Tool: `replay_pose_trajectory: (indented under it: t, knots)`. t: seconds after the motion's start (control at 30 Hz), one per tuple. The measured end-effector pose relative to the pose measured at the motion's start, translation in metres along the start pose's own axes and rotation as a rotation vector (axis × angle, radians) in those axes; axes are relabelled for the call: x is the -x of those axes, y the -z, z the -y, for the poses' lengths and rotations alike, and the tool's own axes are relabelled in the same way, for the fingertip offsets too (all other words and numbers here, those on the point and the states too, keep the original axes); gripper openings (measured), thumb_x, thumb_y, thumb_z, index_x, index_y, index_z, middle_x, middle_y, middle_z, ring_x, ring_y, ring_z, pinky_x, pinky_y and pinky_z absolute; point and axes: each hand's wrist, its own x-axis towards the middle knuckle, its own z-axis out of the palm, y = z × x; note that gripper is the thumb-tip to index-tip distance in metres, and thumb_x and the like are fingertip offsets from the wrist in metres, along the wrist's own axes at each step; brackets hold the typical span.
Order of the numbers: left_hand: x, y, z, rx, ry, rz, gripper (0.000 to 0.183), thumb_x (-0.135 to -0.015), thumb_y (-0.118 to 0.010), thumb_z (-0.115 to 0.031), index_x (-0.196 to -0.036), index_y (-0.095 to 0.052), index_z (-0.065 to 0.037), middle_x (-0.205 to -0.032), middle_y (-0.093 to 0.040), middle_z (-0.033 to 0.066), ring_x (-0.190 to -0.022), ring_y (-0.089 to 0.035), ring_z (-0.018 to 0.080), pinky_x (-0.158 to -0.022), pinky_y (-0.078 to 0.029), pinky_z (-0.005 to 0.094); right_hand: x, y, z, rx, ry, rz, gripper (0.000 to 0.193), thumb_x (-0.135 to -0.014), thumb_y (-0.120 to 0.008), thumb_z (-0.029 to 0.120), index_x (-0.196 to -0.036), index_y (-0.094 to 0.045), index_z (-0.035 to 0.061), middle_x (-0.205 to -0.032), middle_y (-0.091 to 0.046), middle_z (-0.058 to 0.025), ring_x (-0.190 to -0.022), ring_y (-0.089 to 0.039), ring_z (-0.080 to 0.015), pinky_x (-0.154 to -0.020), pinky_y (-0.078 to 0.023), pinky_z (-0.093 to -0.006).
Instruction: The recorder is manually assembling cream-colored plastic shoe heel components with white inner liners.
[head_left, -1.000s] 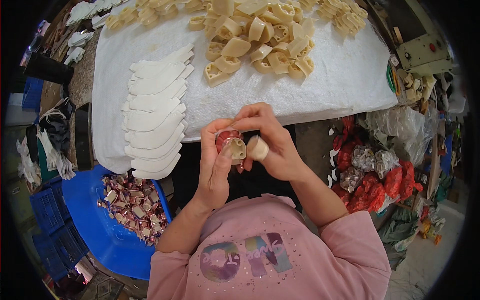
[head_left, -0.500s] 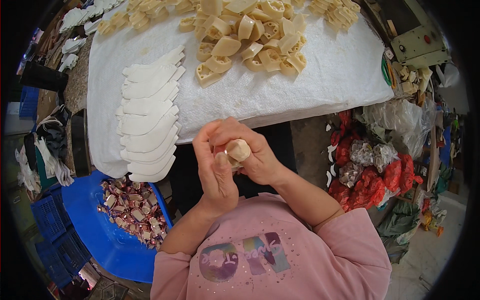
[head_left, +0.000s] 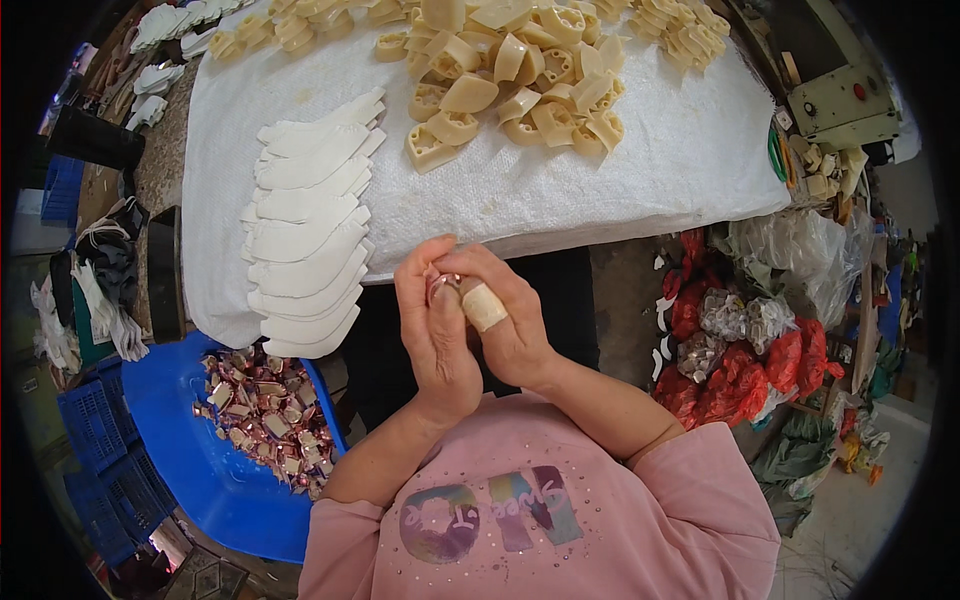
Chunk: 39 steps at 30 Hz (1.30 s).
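Observation:
My left hand [head_left: 432,345] and my right hand [head_left: 515,320] are cupped together in front of my chest, below the table's near edge. Between their fingers is a small piece with a shiny pinkish rim [head_left: 446,283], mostly hidden by the fingers. A beige wrap [head_left: 484,307] covers my right thumb. Beyond the hands, overlapping white curved cut-outs [head_left: 305,240] lie in a row on the table's left part. Beige hollow plastic blocks, like shoe heels [head_left: 530,80], are heaped at the far middle.
A blue tub [head_left: 215,490] at lower left holds many small shiny pink-and-beige pieces [head_left: 270,415]. White woven cloth [head_left: 660,150] covers the table. Red plastic bags [head_left: 740,380] and clear bags sit at right. A pale green machine box [head_left: 845,105] stands at far right.
My hands have turned the held piece, and its shiny pinkish rim now shows. The wrapped right thumb has tipped downward. The surroundings have shifted slightly in view.

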Motion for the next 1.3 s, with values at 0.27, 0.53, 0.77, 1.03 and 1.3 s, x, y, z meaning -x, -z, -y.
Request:
replay_pose_trajectory:
  t: [0.27, 0.53, 0.77, 1.03, 1.3]
  knots:
    - [-0.010, 0.018, -0.007, 0.558, 0.304, 0.254, 0.079, -0.089, -0.025, -0.069, -0.143, -0.020, -0.012, -0.100, -0.053, 0.0055, -0.081, -0.053, 0.0132, -0.063, -0.043, 0.0255, -0.002, 0.013, 0.006, -0.328, -0.360, 0.142, 0.050, -0.098, -0.033, 0.046, -0.133, -0.045, 0.0127, -0.098, -0.051, 0.0003, -0.074, -0.043, -0.0063, -0.058, -0.038, -0.0189]
    - [-0.012, 0.023, -0.010, 0.630, 0.339, 0.299, 0.066, -0.094, -0.035, -0.052, -0.142, -0.020, -0.009, -0.102, -0.051, 0.0080, -0.082, -0.054, 0.0155, -0.063, -0.046, 0.0280, -0.002, 0.016, 0.006, -0.391, -0.457, 0.099, 0.048, -0.097, -0.039, 0.040, -0.132, -0.047, 0.0068, -0.091, -0.052, -0.0010, -0.066, -0.045, -0.0074, -0.057, -0.041, -0.0200]
    - [-0.006, 0.021, -0.014, 0.072, 0.063, 0.399, 0.057, -0.095, -0.043, -0.028, -0.139, -0.021, 0.002, -0.121, -0.042, 0.0135, -0.107, -0.047, 0.0191, -0.089, -0.041, 0.0308, -0.021, 0.024, 0.022, -0.438, -0.644, 0.157, 0.031, -0.097, -0.042, 0.027, -0.115, -0.055, 0.0054, -0.088, -0.053, -0.0011, -0.071, -0.050, -0.0064, -0.055, -0.045, -0.0210]
    - [-0.002, 0.018, -0.012, -0.079, -0.135, 0.420, 0.057, -0.096, -0.043, -0.018, -0.140, -0.014, 0.003, -0.127, -0.035, 0.0133, -0.110, -0.042, 0.0183, -0.096, -0.035, 0.0309, -0.007, 0.018, 0.005, -0.533, -0.442, 0.159, 0.024, -0.095, -0.045, 0.019, -0.113, -0.053, 0.0063, -0.092, -0.054, -0.0011, -0.075, -0.051, -0.0057, -0.060, -0.045, -0.0202]
    - [-0.020, 0.032, -0.009, -0.173, -0.132, 0.361, 0.085, -0.091, -0.041, -0.055, -0.141, -0.010, 0.007, -0.108, -0.053, 0.0168, -0.091, -0.056, 0.0248, -0.077, -0.046, 0.0323, -0.019, 0.029, 0.017, 0.043, -0.173, 0.049, 0.034, -0.090, -0.057, 0.030, -0.111, -0.055, 0.0035, -0.082, -0.052, -0.0054, -0.069, -0.054, -0.0129, -0.059, -0.044, -0.0239]
